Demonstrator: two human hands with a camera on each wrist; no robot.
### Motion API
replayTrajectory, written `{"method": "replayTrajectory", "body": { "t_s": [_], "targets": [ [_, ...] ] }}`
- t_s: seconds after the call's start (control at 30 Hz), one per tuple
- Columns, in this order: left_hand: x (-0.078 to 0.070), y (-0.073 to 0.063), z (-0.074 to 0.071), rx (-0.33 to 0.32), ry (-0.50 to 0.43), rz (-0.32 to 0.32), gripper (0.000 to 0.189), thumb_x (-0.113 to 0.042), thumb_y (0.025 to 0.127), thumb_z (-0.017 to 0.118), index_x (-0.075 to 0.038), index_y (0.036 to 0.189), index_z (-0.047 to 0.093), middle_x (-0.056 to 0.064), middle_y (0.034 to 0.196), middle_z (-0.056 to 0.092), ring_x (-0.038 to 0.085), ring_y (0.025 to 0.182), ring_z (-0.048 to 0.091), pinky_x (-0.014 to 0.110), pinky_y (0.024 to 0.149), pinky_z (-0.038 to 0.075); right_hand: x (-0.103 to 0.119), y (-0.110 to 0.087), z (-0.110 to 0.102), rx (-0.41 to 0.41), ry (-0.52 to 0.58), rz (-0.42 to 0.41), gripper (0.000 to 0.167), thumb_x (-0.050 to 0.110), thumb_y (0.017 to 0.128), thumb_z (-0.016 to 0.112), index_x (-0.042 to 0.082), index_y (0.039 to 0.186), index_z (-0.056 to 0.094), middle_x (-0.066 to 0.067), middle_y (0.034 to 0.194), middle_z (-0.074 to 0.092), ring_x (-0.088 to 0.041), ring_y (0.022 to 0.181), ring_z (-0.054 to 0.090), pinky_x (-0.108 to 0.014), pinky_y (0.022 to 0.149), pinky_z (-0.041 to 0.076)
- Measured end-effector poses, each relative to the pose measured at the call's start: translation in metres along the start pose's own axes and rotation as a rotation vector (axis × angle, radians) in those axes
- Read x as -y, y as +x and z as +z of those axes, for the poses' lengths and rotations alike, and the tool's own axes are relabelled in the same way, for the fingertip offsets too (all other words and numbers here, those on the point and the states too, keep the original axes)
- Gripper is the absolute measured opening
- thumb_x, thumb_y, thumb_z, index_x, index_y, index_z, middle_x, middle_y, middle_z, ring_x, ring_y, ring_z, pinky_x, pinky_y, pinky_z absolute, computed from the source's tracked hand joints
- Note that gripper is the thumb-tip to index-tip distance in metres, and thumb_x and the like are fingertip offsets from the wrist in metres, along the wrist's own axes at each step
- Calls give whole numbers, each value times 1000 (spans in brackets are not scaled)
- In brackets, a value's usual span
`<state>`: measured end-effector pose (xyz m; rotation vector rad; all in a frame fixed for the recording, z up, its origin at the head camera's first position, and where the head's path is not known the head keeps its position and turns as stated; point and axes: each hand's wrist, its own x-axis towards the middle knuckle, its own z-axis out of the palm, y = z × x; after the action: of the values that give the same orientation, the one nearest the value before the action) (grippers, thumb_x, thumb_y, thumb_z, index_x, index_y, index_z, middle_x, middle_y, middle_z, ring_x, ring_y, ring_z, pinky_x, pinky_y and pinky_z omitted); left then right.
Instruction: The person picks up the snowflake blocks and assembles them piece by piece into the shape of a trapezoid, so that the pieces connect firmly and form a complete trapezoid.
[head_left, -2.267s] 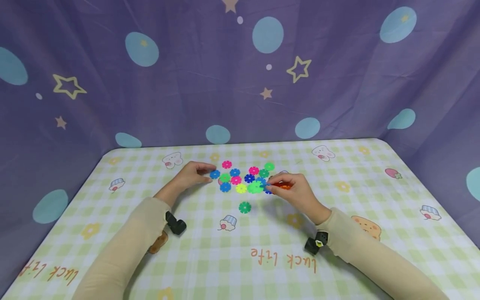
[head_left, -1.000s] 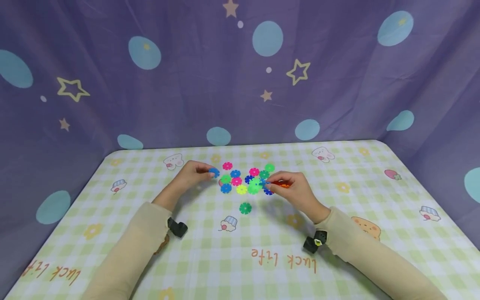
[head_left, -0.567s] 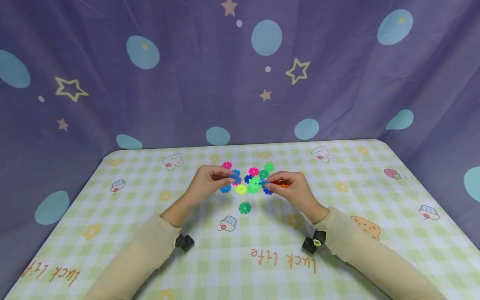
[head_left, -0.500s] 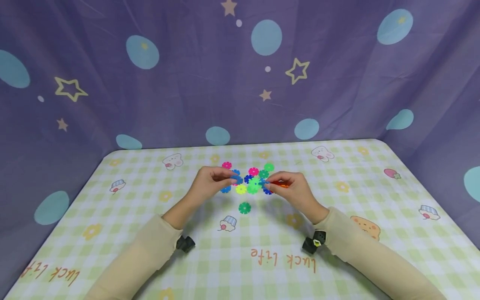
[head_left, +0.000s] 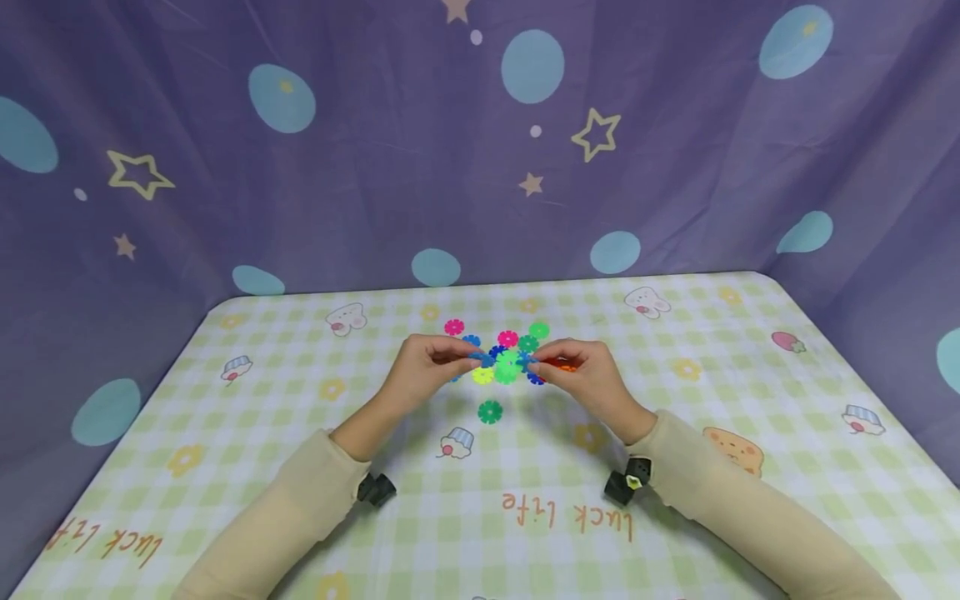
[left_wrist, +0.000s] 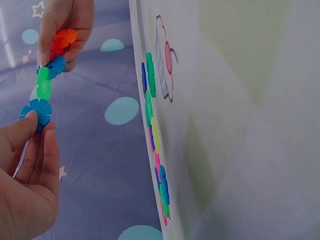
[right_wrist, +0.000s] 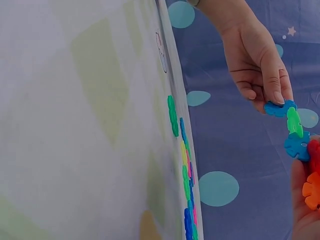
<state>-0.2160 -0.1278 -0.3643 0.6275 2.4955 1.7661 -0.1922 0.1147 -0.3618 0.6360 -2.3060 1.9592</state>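
My left hand (head_left: 420, 371) pinches a blue snowflake disc (left_wrist: 43, 109) between thumb and fingers. That disc meets the edge of a bright green disc (left_wrist: 44, 86); whether their slots are engaged I cannot tell. The green disc joins a second blue disc (right_wrist: 297, 145), part of a small chain that my right hand (head_left: 592, 371) grips. A red disc (right_wrist: 314, 155) and an orange disc (right_wrist: 312, 191) follow in the chain, partly covered by the right fingers. Both hands hold the pieces above the table.
Loose snowflake discs lie beneath and behind the hands, among them a pink one (head_left: 453, 327) and a yellow one (head_left: 482, 377). A single green disc (head_left: 490, 412) lies nearer the front. A checked cloth (head_left: 420, 533) covers the table, and a purple curtain (head_left: 375, 183) hangs behind.
My left hand has picked up a blue disc from the left of the pile and carried it right to the chain's green disc. My right hand has stayed nearly still.
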Motion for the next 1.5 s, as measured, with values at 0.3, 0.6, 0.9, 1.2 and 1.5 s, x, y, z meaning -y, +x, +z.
{"method": "replayTrajectory", "body": {
  "t_s": [0.3,0.6,0.9,1.2,1.5],
  "targets": [
    [1,0,-1,2,20,0,15,-8,84,71,1,96,73,14,92,71,19,73,66,36,67,55,0,0,1,-10,-1,2,11,-2,82,69,-8,91,70,-22,93,67,-15,73,65,-23,66,54],
    [0,-1,0,1,34,1,15,-9,84,71,-1,96,74,12,91,72,28,73,65,31,64,54,2,1,2,-1,18,-4,11,-3,82,69,-9,92,69,-22,92,67,-23,74,66,-24,67,55],
    [2,0,1,-4,16,6,15,-10,84,72,-2,96,74,11,90,72,13,69,63,34,63,54,3,0,3,-12,25,-8,10,-5,82,69,-11,90,69,-25,92,66,-9,70,64,-22,65,54],
    [-7,-1,3,-21,3,-12,15,-5,84,69,3,97,73,18,91,71,8,66,59,29,59,50,-1,1,3,3,49,-32,10,-7,82,67,-12,91,68,-24,88,67,-13,69,65,-25,66,55],
    [-13,-2,2,-21,8,29,15,-5,84,70,4,95,72,18,88,71,7,63,57,23,56,48,0,2,3,11,52,-34,9,-7,82,67,-11,90,68,-22,86,67,-37,73,64,-26,65,55]
  ]
}}
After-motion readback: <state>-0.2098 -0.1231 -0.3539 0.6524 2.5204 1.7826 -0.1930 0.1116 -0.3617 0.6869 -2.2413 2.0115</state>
